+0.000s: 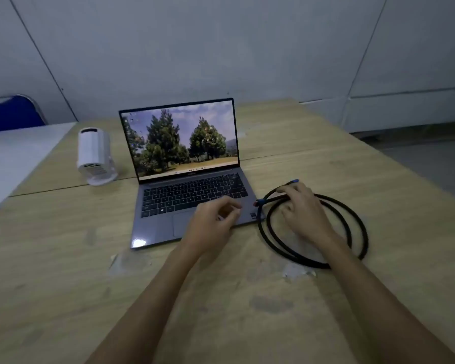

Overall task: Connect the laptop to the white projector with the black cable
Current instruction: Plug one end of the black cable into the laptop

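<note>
Right of centre, the right hand (300, 214) rests curled fingers on the coiled black cable (357, 227), seemingly to gather it, while the left hand (210, 227) hovers loosely curled, empty, over the laptop (168, 206).

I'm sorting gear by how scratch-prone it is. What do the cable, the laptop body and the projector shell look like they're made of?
Black cable: matte, faintly textured jacket, probably braided fabric or rubber; blur leaves it open. Laptop: smooth grey shell with a soft sheen and a light reflection at its corner, likely metal or painted plastic. White projector: smooth white casing, looks like moulded plastic.
</note>
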